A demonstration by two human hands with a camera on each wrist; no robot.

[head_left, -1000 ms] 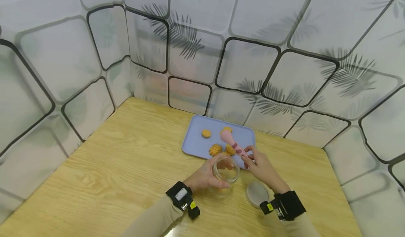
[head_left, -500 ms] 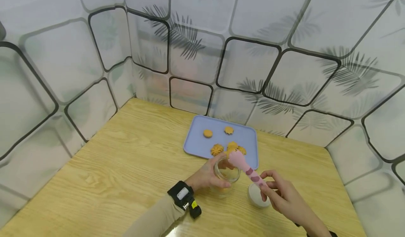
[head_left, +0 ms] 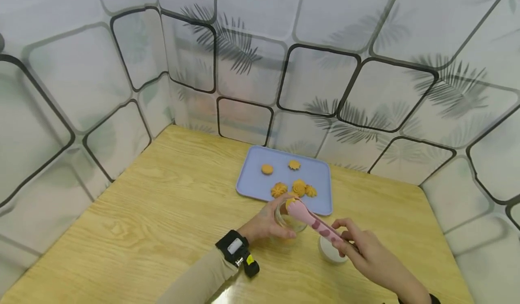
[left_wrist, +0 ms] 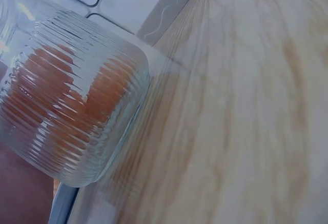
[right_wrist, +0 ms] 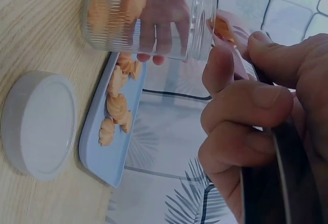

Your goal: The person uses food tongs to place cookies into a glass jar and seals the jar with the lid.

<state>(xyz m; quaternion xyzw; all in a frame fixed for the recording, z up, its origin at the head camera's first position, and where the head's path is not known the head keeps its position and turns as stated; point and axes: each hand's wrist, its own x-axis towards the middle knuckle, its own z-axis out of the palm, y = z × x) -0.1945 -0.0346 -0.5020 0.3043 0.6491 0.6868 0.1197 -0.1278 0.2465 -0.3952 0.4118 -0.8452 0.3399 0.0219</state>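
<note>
My left hand (head_left: 266, 225) grips a clear glass jar (head_left: 299, 225) around its side, in front of the tray. Ribbed glass shows in the left wrist view, with several cookies (left_wrist: 107, 88) at the bottom of the jar. Pink patterned tongs (head_left: 318, 225) are held between the thumb and fingers of my right hand (head_left: 363, 254). Their tips pinch a cookie (right_wrist: 222, 28) right at the jar's mouth, most of it covered by the tongs. Below the right hand a round white lid (right_wrist: 46, 126) lies on the table, partly hidden in the head view.
Behind the jar a blue tray (head_left: 249, 177) carries several cookies (head_left: 279, 189), some plain round, others flower-shaped. The wooden table (head_left: 162, 204) meets a patterned curtain (head_left: 248, 78) at the back and sides.
The tongs have drawn back from over the tray toward me and now bring a cookie to the jar's mouth. My left hand and the jar have stayed in place.
</note>
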